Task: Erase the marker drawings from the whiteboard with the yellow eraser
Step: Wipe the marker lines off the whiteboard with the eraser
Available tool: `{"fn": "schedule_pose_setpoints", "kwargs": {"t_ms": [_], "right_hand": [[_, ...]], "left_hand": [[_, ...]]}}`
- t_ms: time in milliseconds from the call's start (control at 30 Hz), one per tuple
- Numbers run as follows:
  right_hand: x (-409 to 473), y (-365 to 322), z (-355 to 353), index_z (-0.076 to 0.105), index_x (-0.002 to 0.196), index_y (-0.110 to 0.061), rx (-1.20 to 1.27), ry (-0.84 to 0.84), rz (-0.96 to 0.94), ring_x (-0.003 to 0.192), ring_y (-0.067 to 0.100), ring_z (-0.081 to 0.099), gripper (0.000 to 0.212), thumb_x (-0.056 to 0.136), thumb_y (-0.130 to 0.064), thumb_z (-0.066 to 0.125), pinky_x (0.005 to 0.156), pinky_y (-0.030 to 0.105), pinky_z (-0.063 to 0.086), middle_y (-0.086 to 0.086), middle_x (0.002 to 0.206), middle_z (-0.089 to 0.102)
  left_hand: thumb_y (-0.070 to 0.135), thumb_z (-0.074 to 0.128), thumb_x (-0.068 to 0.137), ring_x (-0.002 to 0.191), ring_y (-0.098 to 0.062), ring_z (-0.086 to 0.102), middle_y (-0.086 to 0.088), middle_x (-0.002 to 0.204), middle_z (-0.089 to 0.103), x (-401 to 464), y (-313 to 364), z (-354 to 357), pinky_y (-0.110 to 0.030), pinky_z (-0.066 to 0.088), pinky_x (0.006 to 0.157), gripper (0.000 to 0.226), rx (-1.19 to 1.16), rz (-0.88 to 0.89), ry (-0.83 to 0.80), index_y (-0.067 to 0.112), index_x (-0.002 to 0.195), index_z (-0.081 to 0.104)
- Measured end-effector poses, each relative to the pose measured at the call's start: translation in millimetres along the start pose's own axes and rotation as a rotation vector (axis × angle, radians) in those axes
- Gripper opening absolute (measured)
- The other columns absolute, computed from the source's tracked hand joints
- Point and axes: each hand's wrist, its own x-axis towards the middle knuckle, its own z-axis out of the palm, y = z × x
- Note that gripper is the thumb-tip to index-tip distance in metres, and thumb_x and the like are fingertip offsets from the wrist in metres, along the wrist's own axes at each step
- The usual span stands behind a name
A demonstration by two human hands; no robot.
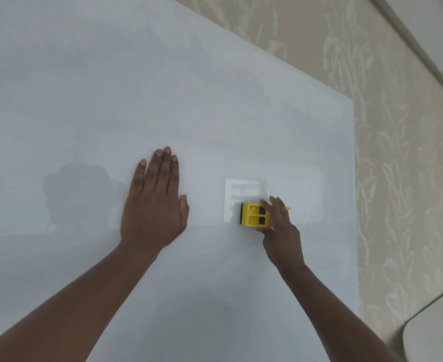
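A large glossy whiteboard (110, 87) fills most of the view. My left hand (155, 202) lies flat against it, fingers together and pointing up, holding nothing. To its right, my right hand (280, 228) grips the yellow eraser (254, 215) and presses it onto the board; the eraser has a black pad along its left edge and two dark squares on its back. I see no marker lines on the board, only pale reflections, including a bright rectangle just above the eraser.
Beige wallpaper with a pale leaf pattern (398, 178) runs along the board's right edge. A white trim (424, 48) crosses the upper right corner. A rounded white surface (434, 333) sits at the lower right.
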Motion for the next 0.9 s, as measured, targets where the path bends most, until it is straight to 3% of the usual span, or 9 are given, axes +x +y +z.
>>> {"fn": "schedule_pose_setpoints", "kwargs": {"t_ms": [67,133,200,300,500,700,900], "right_hand": [[38.3,-12.9,-4.4,0.043,0.144,-0.028,-0.018,0.027,-0.049,0.148,0.014,0.024,0.081,0.078,0.015,0.060,0.074,-0.004,0.032,-0.003,0.156,0.037],[72.8,-24.0,-11.1,0.040,0.146,-0.029,-0.032,0.051,-0.089,0.148,0.013,0.026,0.076,0.082,0.008,0.060,0.082,0.016,0.038,-0.003,0.156,0.037],[99.0,-32.1,-17.8,0.040,0.146,-0.027,-0.038,0.059,-0.108,0.142,0.019,0.037,0.071,0.085,0.002,0.062,0.083,0.027,0.040,-0.001,0.153,0.040],[116.4,-37.3,-25.3,0.042,0.144,-0.022,-0.074,0.081,-0.142,0.124,0.028,0.052,0.064,0.086,-0.011,0.067,0.082,0.034,0.045,0.001,0.138,0.053],[63.0,-39.2,-3.2,0.042,0.145,-0.019,-0.032,0.145,-0.105,0.116,0.030,0.050,0.062,0.089,-0.029,0.068,0.081,0.032,0.041,0.006,0.131,0.057],[-62.0,-57.0,37.8,0.048,0.140,-0.012,0.090,0.223,-0.071,0.105,0.025,0.044,0.056,0.091,-0.033,0.065,0.087,0.043,0.048,0.011,0.119,0.057],[-148.3,-126.7,70.6,0.049,0.139,-0.013,0.258,0.104,-0.076,0.106,0.030,0.053,0.057,0.089,-0.032,0.067,0.096,0.031,0.036,0.010,0.120,0.058]], "left_hand": [[0.034,0.027,0.098,0.156,-0.033,0.012,-0.022,0.166,0.014,0.1,-0.3,1.9,-0.051,0.013,0.127,0.071,0.006,-0.002,0.005,-0.003,0.157,0.010],[0.034,0.027,0.098,0.156,-0.033,0.013,-0.022,0.166,0.015,0.4,-0.1,3.0,-0.051,0.013,0.127,0.071,0.006,-0.001,0.009,-0.003,0.156,0.011],[0.034,0.027,0.098,0.156,-0.033,0.013,-0.021,0.166,0.015,-0.7,-0.5,3.1,-0.051,0.013,0.127,0.071,0.006,0.000,0.001,-0.003,0.156,0.011],[0.035,0.028,0.099,0.156,-0.032,0.011,-0.020,0.167,0.014,-2.3,-1.5,-0.4,-0.050,0.013,0.127,0.071,0.003,0.003,-0.027,-0.002,0.157,0.012],[0.039,0.029,0.100,0.156,-0.029,0.012,-0.017,0.167,0.015,-17.1,-17.2,-8.3,-0.047,0.013,0.128,0.071,0.017,0.063,-0.085,0.001,0.158,0.013],[0.040,0.027,0.101,0.156,-0.028,0.012,-0.017,0.167,0.014,-67.5,-53.1,-17.5,-0.048,0.015,0.127,0.070,0.090,0.105,-0.120,0.002,0.158,0.013],[0.031,0.034,0.099,0.155,-0.031,0.018,-0.019,0.166,0.019,-125.4,-73.8,-29.2,-0.049,0.022,0.125,0.067,0.101,0.170,-0.173,-0.001,0.156,0.020]]}}
